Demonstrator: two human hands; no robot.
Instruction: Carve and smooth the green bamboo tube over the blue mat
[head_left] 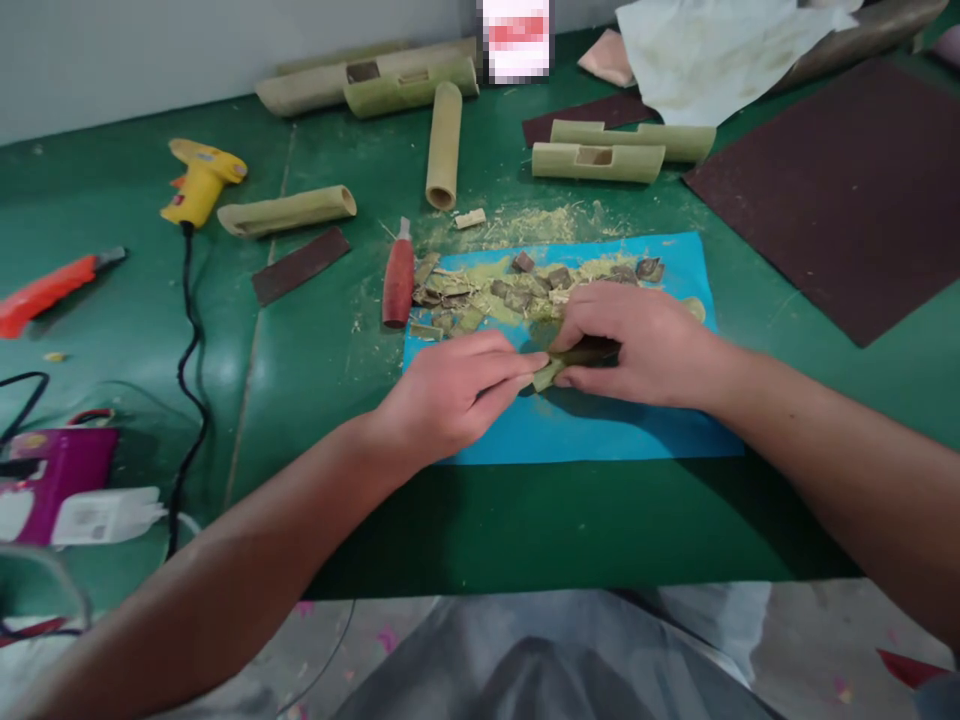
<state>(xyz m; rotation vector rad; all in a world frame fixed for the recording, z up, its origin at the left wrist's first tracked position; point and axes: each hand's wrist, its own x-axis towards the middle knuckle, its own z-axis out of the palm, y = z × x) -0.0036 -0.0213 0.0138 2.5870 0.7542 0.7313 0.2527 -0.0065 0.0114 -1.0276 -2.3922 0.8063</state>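
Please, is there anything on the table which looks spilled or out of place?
Yes: pale shavings lie on the green table beyond the far edge of the blue sheet, looking spilled, since most scraps lie on the sheet.

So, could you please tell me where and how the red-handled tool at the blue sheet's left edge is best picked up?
I'd take the red-handled tool around the thick middle of its handle, coming from its left, near side: the metal tip points toward the far side, and chips crowd its right.
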